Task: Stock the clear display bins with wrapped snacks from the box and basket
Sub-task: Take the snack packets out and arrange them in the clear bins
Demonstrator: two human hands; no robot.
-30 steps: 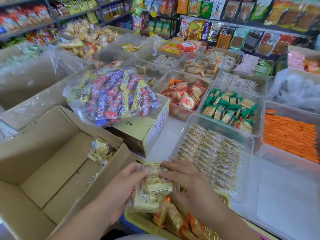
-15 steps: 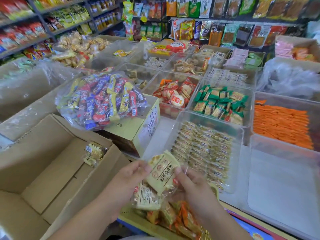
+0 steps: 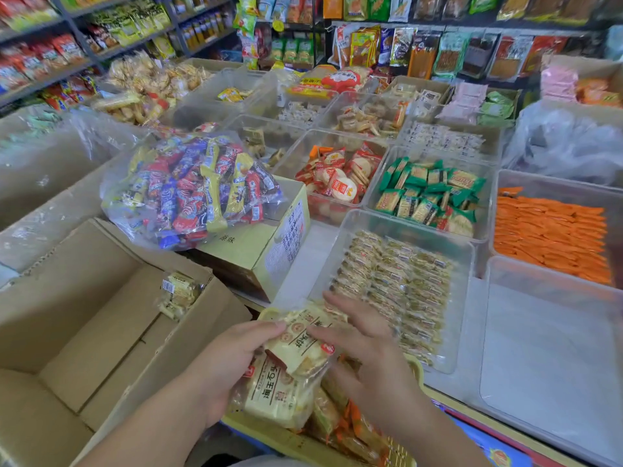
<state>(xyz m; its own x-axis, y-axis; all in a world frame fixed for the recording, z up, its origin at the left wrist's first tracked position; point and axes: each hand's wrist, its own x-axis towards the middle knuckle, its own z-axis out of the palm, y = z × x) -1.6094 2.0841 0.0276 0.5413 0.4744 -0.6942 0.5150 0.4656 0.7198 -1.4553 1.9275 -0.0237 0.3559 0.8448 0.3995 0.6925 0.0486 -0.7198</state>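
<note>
The left hand's fingers (image 3: 269,326) are curled round a small stack of cream-wrapped packs (image 3: 286,372), thumb on the top one and the rest wrapped beneath. The right hand's fingers (image 3: 340,301) are spread and nearly straight; only the thumb side touches the top pack, and the fingertips reach towards the near clear bin (image 3: 467,308).

Half a second ago the top pack stood on edge, pinched between the fingertips of both hands. Now it lies flat on the pack below, and the left hand (image 3: 232,362) alone carries the stack. The right hand (image 3: 367,352) has let go of its pinch.

A second ago both hands were low over the yellow basket (image 3: 269,436), gathering. The stack now sits above the basket's far edge, just short of the bin, where the same cream packs lie in neat rows.

Gathering and squaring up look finished, so the next step is likely laying these packs into the bin's near end, where the rows stop short.

A few like packs (image 3: 178,293) remain in the cardboard box (image 3: 84,315) at the left, and orange-wrapped snacks (image 3: 350,429) still fill the basket, so stocking is far from done.
</note>
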